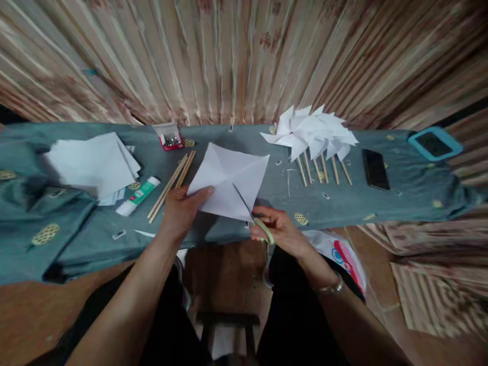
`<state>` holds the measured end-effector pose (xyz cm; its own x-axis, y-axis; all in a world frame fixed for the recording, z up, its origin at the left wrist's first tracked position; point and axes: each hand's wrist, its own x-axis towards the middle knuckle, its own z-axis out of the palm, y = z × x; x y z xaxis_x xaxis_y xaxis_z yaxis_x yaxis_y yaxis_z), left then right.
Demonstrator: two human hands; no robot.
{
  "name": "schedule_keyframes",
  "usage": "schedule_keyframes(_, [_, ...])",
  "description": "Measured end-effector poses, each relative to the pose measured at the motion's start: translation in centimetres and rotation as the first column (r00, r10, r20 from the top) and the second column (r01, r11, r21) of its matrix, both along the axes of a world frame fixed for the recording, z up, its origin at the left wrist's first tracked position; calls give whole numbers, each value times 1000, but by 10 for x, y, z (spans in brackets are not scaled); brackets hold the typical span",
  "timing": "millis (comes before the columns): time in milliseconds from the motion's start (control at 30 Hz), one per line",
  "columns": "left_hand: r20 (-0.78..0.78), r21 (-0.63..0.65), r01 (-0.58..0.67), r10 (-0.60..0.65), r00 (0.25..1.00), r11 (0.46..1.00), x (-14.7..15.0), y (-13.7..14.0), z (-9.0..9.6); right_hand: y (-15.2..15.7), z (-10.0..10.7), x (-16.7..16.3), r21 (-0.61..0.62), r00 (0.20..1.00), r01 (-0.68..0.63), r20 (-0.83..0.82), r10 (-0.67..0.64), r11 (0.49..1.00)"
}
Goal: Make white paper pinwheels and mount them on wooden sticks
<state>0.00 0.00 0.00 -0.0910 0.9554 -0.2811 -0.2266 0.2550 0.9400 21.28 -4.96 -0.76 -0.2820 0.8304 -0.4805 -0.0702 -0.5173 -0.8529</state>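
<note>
A square of white paper (224,175) with diagonal creases is held over the table's front edge. My left hand (181,208) pinches its left corner, thumb on top. In my right hand (276,229) are scissors (263,229) with pale green handles. One dark blade lies over the paper, running from the near right corner toward the middle; the other blade is hidden beneath the sheet. Left of the paper, wooden sticks (168,190) lie beside a green and white glue stick (139,195).
White paper pinwheels (312,132) on sticks overlap at the back right. Right of them lie a dark phone (375,169) and a blue-framed device (434,144). A paper stack (95,165) and a small red box of metal pieces (170,137) are on the left. A curtain (229,61) hangs behind.
</note>
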Motion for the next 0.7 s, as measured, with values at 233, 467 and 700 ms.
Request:
schedule_keyframes(233, [-8,21,-9,9,1000,1000,1,1,-4,1,-1,3,72,998,-47,-25,49,996])
schedule_keyframes(467, [-19,30,-21,21,1000,999,2,1,-3,0,-2,3,94,998,-65,-6,66,993])
schedule_keyframes(700, [0,29,-4,4,1000,1000,1,1,-5,-1,-4,3,82,999,-39,-12,40,996])
